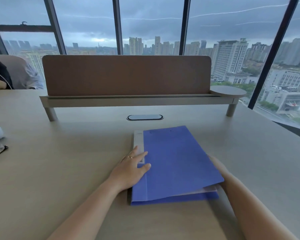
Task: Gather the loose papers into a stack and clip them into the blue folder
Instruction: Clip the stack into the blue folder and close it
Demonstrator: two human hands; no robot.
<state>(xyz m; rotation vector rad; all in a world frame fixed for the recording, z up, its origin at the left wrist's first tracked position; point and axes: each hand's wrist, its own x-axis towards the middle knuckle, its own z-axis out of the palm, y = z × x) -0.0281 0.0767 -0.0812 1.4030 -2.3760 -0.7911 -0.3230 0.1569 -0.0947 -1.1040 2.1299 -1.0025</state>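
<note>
So the desk (62, 170) took up most of the view, a big pale wooden one with a brown divider panel (126, 75) on a raised shelf at the back, and tall windows behind it looking out on a city. The blue folder (177, 163) lay flat-ish in the middle of the desk, right in front of the person, spine to the left with a white label strip along it. Its cover was down but not fully shut: at the near right corner it gaped a bit and you could see the edges of the papers (210, 190) tucked inside. No loose sheets anywhere else on the desk as far as I could tell. The left hand (130, 170) rested flat on the spine side, fingers spread and straight, pressing rather than gripping anything. The right hand (216, 165) was mostly hidden behind the folder's right edge, so I couldn't tell whether it was pinching the cover or just steadying it. My guess is this was the closing step, papers already in. Whether they were actually clipped, no idea, the clip wasn't visible. The next move would call for pressing that lifted corner down without letting the sheets slide out.
</note>
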